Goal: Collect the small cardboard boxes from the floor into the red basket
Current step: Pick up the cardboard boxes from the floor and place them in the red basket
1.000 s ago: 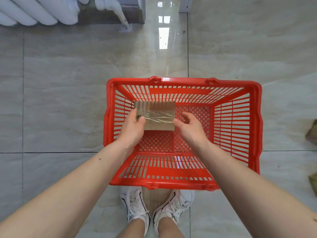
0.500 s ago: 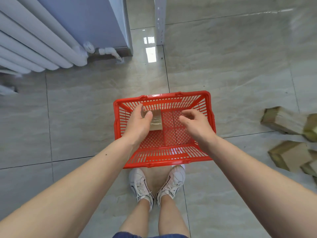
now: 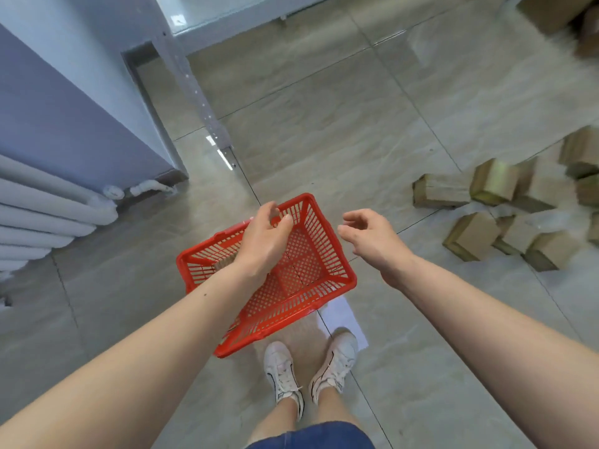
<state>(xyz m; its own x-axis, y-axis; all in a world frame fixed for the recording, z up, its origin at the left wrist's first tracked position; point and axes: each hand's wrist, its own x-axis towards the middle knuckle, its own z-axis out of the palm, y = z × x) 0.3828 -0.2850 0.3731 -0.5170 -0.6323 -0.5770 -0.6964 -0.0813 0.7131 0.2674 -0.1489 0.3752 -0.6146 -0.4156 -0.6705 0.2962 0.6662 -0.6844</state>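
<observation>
One small brown cardboard box [image 3: 223, 263] lies in the red plastic mesh basket [image 3: 324, 254], half hidden under the left hand [image 3: 264, 241]. Both hands hold nothing, fingers loose. Next, I think, the right hand [image 3: 372, 241] must reach to the scattered cardboard boxes [image 3: 473, 236] on the grey tiled floor [image 3: 324, 131].

The person's forearms are bare and sleeveless, both hands [image 3: 264, 241] [image 3: 372, 239] ungloved, with white low-top sneakers [image 3: 285, 377] marked by dark lines and blue denim shorts [image 3: 311, 437].
</observation>
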